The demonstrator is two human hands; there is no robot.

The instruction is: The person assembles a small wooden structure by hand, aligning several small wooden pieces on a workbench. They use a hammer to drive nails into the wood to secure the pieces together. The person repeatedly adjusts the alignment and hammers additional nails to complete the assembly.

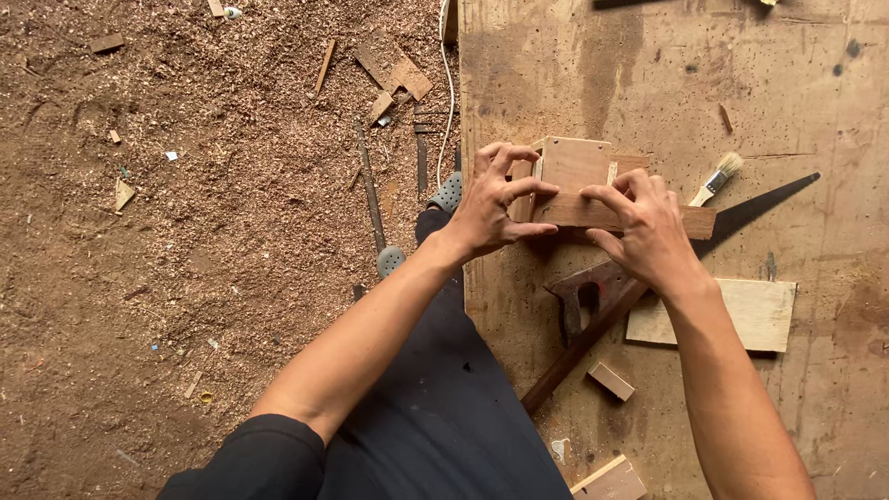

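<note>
A small wooden box [576,165] of thin boards stands on the worn plywood bench top [648,74]. Across its near side lies a flat wooden strip [696,222]. My left hand [493,206] has its fingers spread and bent, with the fingertips pressing on the strip's left end and the box's left edge. My right hand [646,230] presses down on the strip's right part, fingers curled over it. Just below my right hand lies a hand saw [732,220], its dark blade pointing right and its wooden handle [585,289] toward me.
A small paintbrush [717,178] lies right of the box. A pale plywood rectangle [750,313], a small wood block [611,381] and another offcut [609,481] lie near the bench's front. Left of the bench, the floor [185,231] is covered in sawdust and scraps.
</note>
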